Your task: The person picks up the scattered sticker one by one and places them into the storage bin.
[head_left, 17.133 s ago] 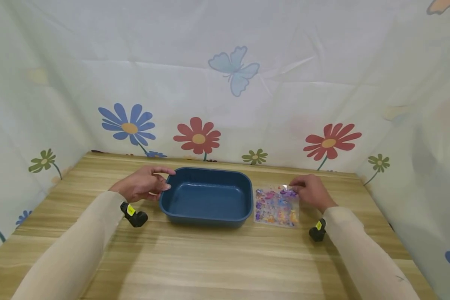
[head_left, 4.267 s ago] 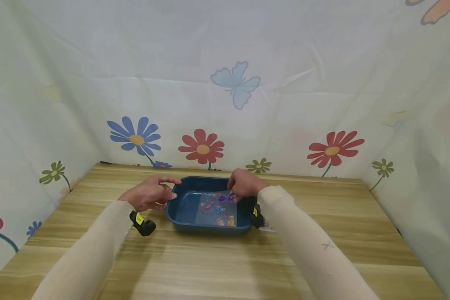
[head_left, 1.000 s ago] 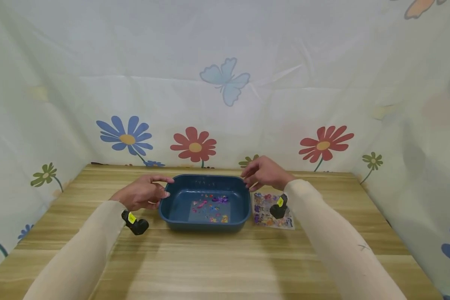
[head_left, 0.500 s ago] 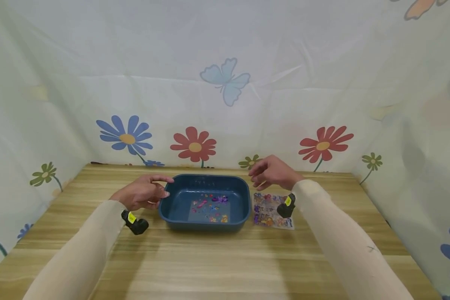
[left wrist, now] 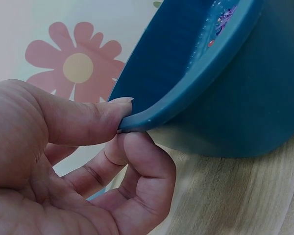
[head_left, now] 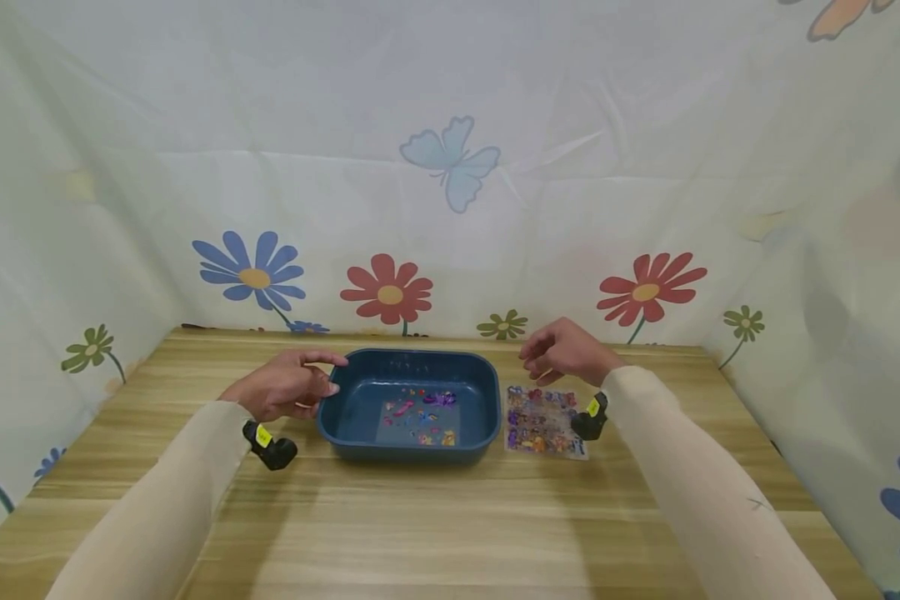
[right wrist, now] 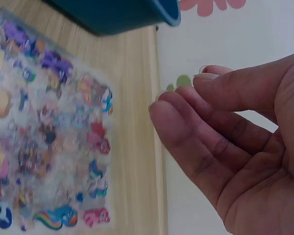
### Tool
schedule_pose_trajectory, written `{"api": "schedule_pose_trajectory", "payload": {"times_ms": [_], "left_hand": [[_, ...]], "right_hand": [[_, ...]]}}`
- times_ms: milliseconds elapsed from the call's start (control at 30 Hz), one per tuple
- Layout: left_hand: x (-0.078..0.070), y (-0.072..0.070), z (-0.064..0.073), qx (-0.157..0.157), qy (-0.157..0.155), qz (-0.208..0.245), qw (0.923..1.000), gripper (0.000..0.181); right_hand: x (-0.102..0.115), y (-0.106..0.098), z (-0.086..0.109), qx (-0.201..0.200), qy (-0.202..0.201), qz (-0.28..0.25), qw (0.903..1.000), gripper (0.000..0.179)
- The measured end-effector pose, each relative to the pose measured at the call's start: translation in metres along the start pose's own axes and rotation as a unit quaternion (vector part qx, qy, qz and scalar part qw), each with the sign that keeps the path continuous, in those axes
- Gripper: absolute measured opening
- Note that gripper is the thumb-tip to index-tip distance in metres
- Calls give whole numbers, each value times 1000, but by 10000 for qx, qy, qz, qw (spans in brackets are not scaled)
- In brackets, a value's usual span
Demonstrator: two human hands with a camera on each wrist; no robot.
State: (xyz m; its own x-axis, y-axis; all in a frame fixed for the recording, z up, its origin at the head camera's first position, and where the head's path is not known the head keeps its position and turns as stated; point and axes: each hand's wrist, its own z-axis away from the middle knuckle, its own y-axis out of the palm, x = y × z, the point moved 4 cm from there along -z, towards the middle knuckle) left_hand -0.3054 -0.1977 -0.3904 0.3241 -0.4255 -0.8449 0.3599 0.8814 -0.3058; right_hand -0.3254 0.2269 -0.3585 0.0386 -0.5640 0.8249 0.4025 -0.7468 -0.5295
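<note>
My left hand [head_left: 279, 386] pinches the left rim of a dark blue plastic basin [head_left: 408, 454] between thumb and curled fingers; the left wrist view shows the thumb [left wrist: 88, 120] over the edge. Flat on the basin's floor lies a clear sticker sheet [head_left: 420, 423] with purple, pink and yellow figures. To the right of the basin, more clear sheets of cartoon pony stickers [head_left: 542, 421] lie on the table. My right hand [head_left: 566, 353] hovers just behind these, fingers loosely bent. Its thumb and fingertips stand apart with nothing between them in the right wrist view.
The wood-grain table [head_left: 405, 533] ends at the back against a pale curtain [head_left: 570, 208] printed with flowers and a butterfly. The same cloth hangs along both sides. A small black camera [head_left: 589, 419] on the right wrist overlaps the sticker sheets' edge.
Since the earliest frame, one sticker sheet went from the right side into the basin, carried by my right hand. Over the last second that hand drew back rightward. The left hand stayed at the rim.
</note>
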Motion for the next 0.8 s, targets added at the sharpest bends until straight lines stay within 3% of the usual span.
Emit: {"api": "schedule_pose_trajectory", "payload": {"times_ms": [467,800], "left_hand": [[-1,0,1,61,31,12,10000,60],[-1,0,0,78,52,-19,10000,61]], "right_hand": [[-26,-12,8,-208,266,559,9979,31],[-42,-18,14,-392,419,1504,9870,29]]}}
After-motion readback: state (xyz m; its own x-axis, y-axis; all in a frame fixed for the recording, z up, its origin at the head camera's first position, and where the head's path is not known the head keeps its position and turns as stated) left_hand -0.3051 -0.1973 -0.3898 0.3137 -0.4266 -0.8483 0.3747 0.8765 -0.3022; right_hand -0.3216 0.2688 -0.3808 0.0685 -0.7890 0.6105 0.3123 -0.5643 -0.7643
